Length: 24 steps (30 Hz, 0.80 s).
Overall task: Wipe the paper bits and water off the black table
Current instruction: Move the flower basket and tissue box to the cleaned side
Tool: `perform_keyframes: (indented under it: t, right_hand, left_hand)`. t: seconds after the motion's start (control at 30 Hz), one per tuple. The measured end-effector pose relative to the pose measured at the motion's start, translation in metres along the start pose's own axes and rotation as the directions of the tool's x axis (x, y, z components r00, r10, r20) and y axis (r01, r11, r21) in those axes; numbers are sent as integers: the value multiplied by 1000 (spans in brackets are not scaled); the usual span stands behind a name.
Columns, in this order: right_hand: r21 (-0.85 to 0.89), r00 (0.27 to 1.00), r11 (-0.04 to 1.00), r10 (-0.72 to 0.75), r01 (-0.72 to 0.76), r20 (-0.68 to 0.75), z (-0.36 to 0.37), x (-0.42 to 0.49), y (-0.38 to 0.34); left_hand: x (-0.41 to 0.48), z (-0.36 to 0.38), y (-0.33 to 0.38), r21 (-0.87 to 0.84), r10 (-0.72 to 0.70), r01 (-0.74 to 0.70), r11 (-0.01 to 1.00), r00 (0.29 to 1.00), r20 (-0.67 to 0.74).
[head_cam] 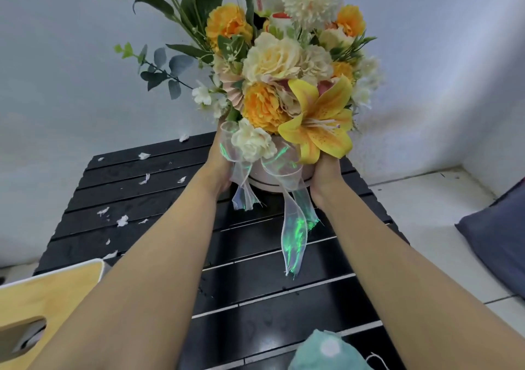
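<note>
1. A round pale box (274, 180) filled with yellow, orange and cream flowers (284, 85) is clasped from 2 sides; the left hand (221, 168) is curled against its left wall and the right hand (326, 175) against its right wall, so both hands are closed round the box.
2. Whether the box is set on the black table (255, 290) or raised just above it cannot be told.
3. An iridescent ribbon (295, 227) is tied in a bow between the 2 hands; its tails are draped below the grip, over the slats.
4. The paper bits (122, 220) are scattered left of the grip, on the left part of the table, well apart from both hands; the farthest is seen at the back edge, beyond the left hand.
5. Glossy patches (264, 327) are seen on the slats nearer than the grip; whether they are water cannot be told.
6. A teal cloth (326, 349) is laid at the near edge of the table, well below the grip and beside the right forearm; it is touched by neither hand.
7. A yellow wooden seat (51, 298) is seen below and left of the grip, partly hidden by the left forearm; a dark blue cushion (497, 227) is seen well to the right, on the white floor.
</note>
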State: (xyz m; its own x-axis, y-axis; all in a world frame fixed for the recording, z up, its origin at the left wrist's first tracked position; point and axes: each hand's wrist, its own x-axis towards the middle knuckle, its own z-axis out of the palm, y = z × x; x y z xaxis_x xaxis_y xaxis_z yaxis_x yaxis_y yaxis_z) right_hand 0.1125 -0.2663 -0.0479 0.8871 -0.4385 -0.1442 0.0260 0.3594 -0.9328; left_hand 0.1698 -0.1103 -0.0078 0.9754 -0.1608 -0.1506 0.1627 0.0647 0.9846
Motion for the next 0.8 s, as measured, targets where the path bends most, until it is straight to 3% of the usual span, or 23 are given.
perform_keyframes:
  t: [0.23, 0.43, 0.6, 0.8]
  right_hand:
    - [-63, 999, 998, -19, 17, -39, 3, -16, -13]
    - [-125, 998, 992, -35, 29, -49, -2, -55, -19]
    - [-194, 992, 981, -11, -13, -124, -6, -116, -13]
    - [-273, 995, 962, -46, 19, -93, 16, -207, -30]
  left_hand:
    - [-14, -3, -2, 0, 32, -33, 999, 999, 37]
    - [-56, -4, -13, -22, -157, 155, 988, 974, -162]
    - [-123, -1, -15, 4, -253, 256, 967, 958, -136]
    - [-218, -16, 7, 187, -58, 78, 979, 992, -114]
